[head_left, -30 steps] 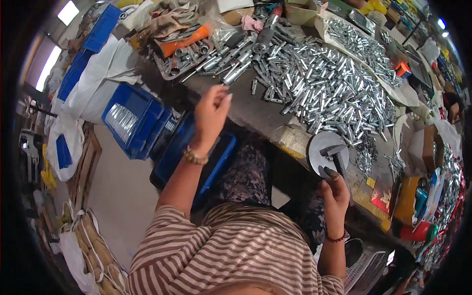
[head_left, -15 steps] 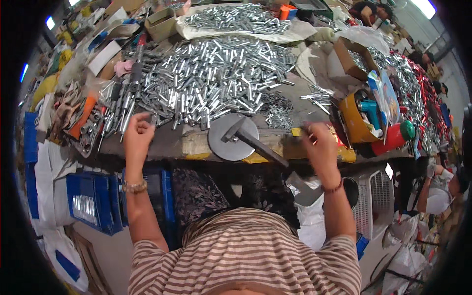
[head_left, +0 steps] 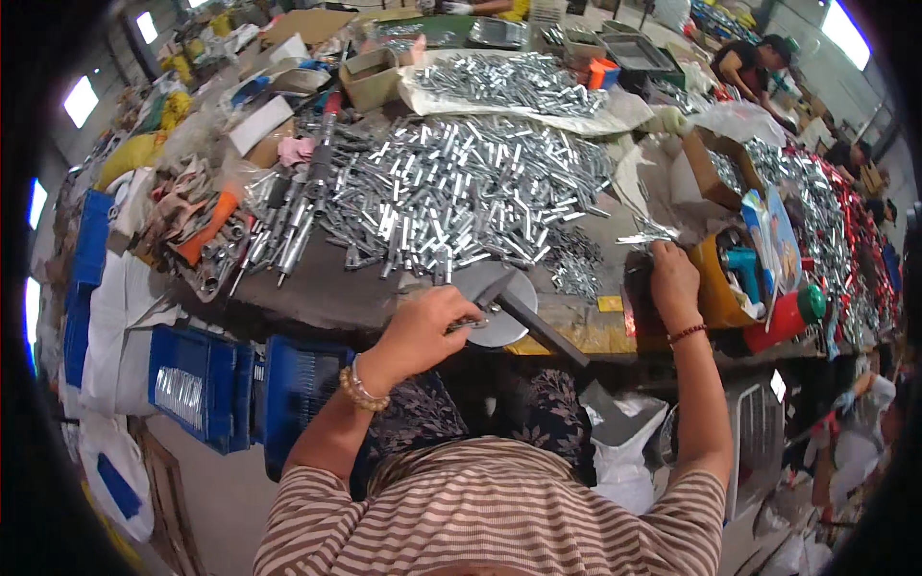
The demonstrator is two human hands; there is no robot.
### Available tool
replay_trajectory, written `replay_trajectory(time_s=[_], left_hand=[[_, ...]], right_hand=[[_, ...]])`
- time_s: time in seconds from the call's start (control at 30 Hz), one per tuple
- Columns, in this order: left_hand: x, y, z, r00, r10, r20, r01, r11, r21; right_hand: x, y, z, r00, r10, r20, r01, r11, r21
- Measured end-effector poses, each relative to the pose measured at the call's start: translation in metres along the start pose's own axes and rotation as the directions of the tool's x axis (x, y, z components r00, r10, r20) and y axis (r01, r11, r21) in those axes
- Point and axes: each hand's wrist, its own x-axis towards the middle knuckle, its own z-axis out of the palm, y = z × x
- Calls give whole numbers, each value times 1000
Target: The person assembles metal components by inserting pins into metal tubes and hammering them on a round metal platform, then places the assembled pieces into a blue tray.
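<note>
My left hand (head_left: 429, 329) is at the table's front edge, fingers closed on a small metal piece (head_left: 471, 324) whose exact kind I cannot make out. Just right of it, a hammer (head_left: 541, 326) lies across a round grey metal disc (head_left: 495, 333), its handle sticking out over the edge. My right hand (head_left: 676, 286) is further right, fingers curled together at a small bunch of thin metal rods (head_left: 645, 234); what is between its fingertips is hidden. Beyond the disc spreads a large heap of shiny metal tubes (head_left: 461, 192), with a pile of smaller metal pins (head_left: 578, 264) at its right.
At right stand a yellow container (head_left: 715, 288) with a teal-handled tool, a red bottle with green cap (head_left: 783, 322) and a cardboard box (head_left: 715, 163). Sockets and wrench-like tools (head_left: 211, 259) crowd the left. Blue bins (head_left: 197, 389) sit below the table. A person (head_left: 754, 67) works far right.
My left hand has moved right to beside the disc and now holds a small metal piece. My right hand has shifted right to the thin rods. The view has tilted up somewhat.
</note>
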Motion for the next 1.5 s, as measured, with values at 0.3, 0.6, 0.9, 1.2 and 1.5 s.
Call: replay_trajectory(time_s=[0.3, 0.6, 0.9, 1.2, 1.5], left_hand=[[-5, -11, 18, 992, 26, -122, -20, 999, 43], [-9, -5, 8, 987, -20, -159, 27, 999, 44], [-18, -2, 13, 988, -48, -148, 52, 998, 26], [-15, -3, 15, 980, -125, -154, 116, 991, -68], [-15, -4, 16, 977, -153, -148, 138, 985, -107]], right_hand=[[-23, -104, -49, 967, 189, 168, -216, 268, 939], [-50, -191, -76, 983, -184, -23, 139, 645, 752], [-55, -197, -68, 949, -278, -146, 310, 754, 580], [-49, -198, -63, 949, -273, -156, 311, 738, 598], [-46, -199, -66, 925, -334, -181, 376, 739, 559]])
